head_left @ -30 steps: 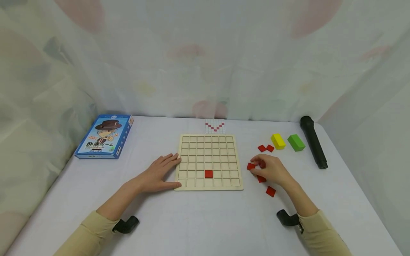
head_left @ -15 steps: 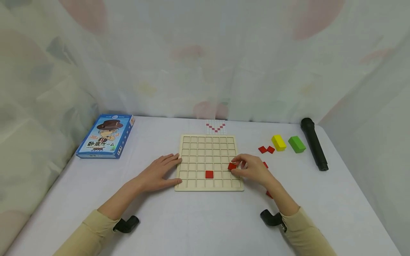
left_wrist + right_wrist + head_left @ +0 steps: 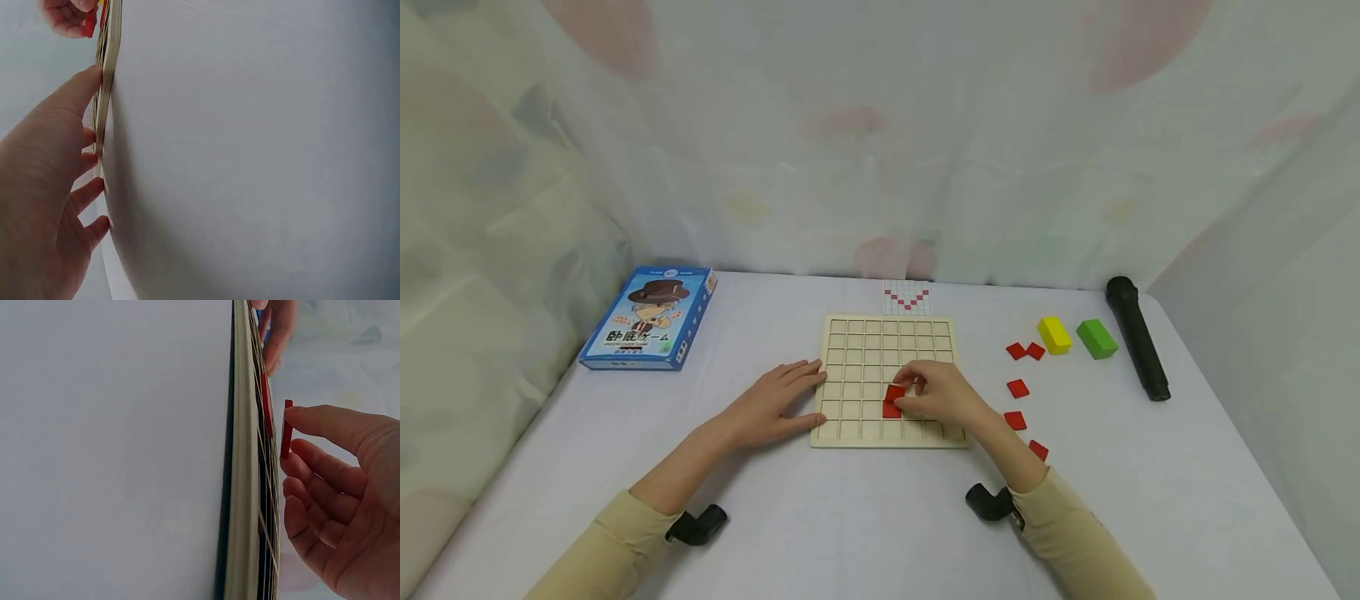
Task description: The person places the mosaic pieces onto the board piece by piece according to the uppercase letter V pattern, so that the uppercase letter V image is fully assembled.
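A pale wooden grid board lies at the middle of the table, with one red square tile set in a lower cell. My right hand pinches another red tile between thumb and fingertips. In the right wrist view this held tile stands edge-on, a small gap above the board. From the head it partly overlaps the tile in the cell. My left hand rests at the board's left edge, fingers spread and fingertips touching the rim; the left wrist view shows thumb and fingers along that edge.
Several loose red tiles lie right of the board. Behind them stand a yellow block, a green block and a black microphone. A blue game box lies far left. A small grid card sits behind the board.
My right hand has picked up a red tile from the loose ones and carried it left over the board, beside the tile in the cell. The left hand has stayed at the edge.
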